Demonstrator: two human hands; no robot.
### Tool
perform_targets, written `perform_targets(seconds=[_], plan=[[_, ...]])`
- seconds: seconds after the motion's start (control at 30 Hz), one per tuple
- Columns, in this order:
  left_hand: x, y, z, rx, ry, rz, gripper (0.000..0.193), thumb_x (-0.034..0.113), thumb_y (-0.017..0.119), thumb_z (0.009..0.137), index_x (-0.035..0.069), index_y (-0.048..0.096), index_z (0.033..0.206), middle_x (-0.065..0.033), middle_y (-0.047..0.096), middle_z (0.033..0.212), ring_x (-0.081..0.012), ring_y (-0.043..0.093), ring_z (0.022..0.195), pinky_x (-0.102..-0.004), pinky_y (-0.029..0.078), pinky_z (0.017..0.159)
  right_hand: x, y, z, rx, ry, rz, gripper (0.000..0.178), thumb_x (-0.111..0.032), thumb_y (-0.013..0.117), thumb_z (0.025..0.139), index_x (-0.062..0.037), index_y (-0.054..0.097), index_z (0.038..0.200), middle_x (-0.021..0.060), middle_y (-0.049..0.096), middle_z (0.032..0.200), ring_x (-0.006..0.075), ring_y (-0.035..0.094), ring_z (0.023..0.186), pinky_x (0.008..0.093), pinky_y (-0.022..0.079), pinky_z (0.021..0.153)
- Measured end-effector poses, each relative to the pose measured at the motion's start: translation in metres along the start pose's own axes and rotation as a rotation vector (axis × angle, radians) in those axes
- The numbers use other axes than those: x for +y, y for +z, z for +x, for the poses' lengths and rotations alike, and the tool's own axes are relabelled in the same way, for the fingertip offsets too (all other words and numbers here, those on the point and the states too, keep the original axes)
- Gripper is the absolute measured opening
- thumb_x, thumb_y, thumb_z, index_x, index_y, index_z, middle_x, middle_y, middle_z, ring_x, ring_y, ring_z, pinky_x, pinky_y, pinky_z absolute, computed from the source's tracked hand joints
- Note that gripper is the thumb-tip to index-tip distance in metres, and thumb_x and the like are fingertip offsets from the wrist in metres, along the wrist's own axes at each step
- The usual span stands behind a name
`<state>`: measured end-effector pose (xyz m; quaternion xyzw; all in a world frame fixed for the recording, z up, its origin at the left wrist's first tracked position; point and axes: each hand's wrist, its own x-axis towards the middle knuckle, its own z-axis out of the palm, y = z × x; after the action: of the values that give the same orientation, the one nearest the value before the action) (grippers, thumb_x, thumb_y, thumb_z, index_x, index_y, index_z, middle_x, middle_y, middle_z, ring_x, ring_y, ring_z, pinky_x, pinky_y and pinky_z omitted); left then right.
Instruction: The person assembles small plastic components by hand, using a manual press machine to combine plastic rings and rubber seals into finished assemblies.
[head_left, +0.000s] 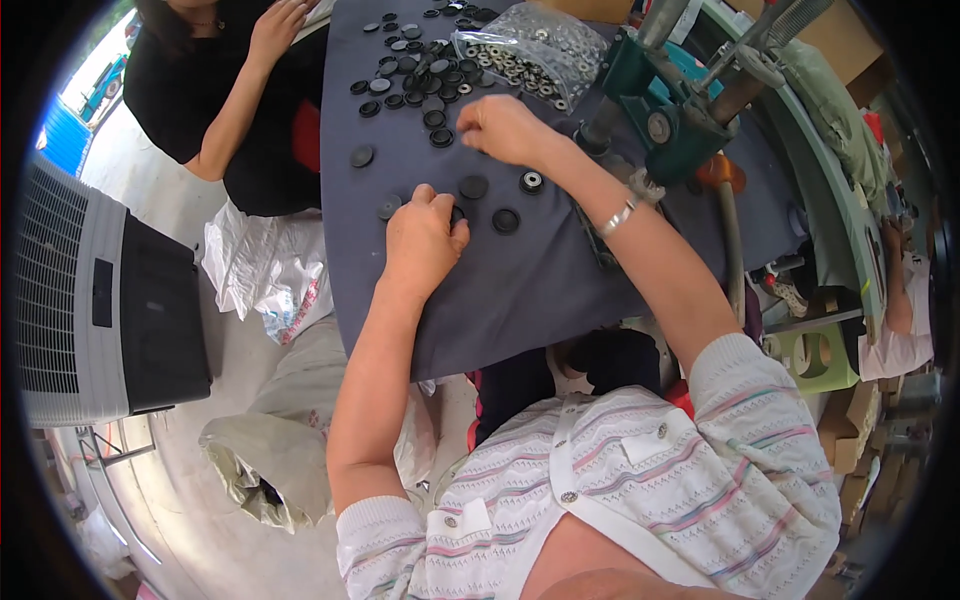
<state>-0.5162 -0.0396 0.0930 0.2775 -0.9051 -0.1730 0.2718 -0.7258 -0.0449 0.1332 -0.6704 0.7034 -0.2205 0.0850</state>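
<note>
Left hand (425, 240) pinching a black disc (457, 214), right hand (500, 128) loosely curled; whether it holds anything, unclear

The left forearm (380, 385) is being extended forward and slightly inward, and the left hand (425, 240) is being held palm down, its fingers being curled and its thumb (460, 236) being brought near the forefinger. The right forearm (650, 255) is being stretched farther forward and angled across to the left. The right hand (505, 130) is being held back upward, its fingers being bent, with the fingertips being partly obscured by blur.
</note>
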Motion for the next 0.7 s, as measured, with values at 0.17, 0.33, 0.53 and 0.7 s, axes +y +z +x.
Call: perform_targets(seconds=[0.17, 0.33, 0.53, 0.7], plan=[[0.004, 0.001, 0.002, 0.01, 0.027, 0.012, 0.025, 0.01, 0.072, 0.07, 0.002, 0.067, 0.093, -0.0133, 0.061, 0.089, -0.0333, 0.063, 0.078, -0.0414, 0.051, 0.069, -0.027, -0.001, -0.049, -0.089, -0.09, -0.085, 0.031, -0.024, 0.071, 0.076, -0.003, 0.068, 0.098, 0.0181, 0.067, 0.097, 0.0331, 0.065, 0.092, 0.0413, 0.051, 0.083], [0.008, -0.001, 0.0, -0.022, 0.003, -0.026, 0.027, 0.011, 0.073, 0.068, 0.002, 0.068, 0.093, -0.0126, 0.061, 0.09, -0.0324, 0.063, 0.079, -0.0402, 0.051, 0.07, -0.018, 0.021, -0.049, -0.086, -0.055, -0.211, 0.016, -0.013, 0.065, 0.081, -0.0011, 0.066, 0.092, 0.0183, 0.065, 0.098, 0.0375, 0.062, 0.095, 0.0444, 0.051, 0.084], [0.0, -0.001, -0.001, 0.019, 0.004, -0.072, 0.027, 0.01, 0.074, 0.068, 0.002, 0.068, 0.093, -0.0128, 0.061, 0.088, -0.0323, 0.063, 0.079, -0.0393, 0.051, 0.07, -0.015, 0.008, -0.041, -0.216, 0.185, 0.319, 0.017, -0.009, 0.064, 0.086, 0.0003, 0.065, 0.1, 0.0116, 0.063, 0.075, 0.0172, 0.062, 0.06, 0.0334, 0.052, 0.058], [-0.006, -0.005, 0.009, 0.2, 0.025, -0.156, 0.025, 0.013, 0.074, 0.07, 0.004, 0.067, 0.092, -0.0128, 0.061, 0.091, -0.0322, 0.064, 0.077, -0.0403, 0.052, 0.068, -0.013, 0.005, -0.041, -0.31, 0.29, 0.276, 0.017, -0.013, 0.061, 0.09, 0.0004, 0.065, 0.1, 0.0145, 0.066, 0.08, 0.021, 0.065, 0.065, 0.0348, 0.052, 0.062]])
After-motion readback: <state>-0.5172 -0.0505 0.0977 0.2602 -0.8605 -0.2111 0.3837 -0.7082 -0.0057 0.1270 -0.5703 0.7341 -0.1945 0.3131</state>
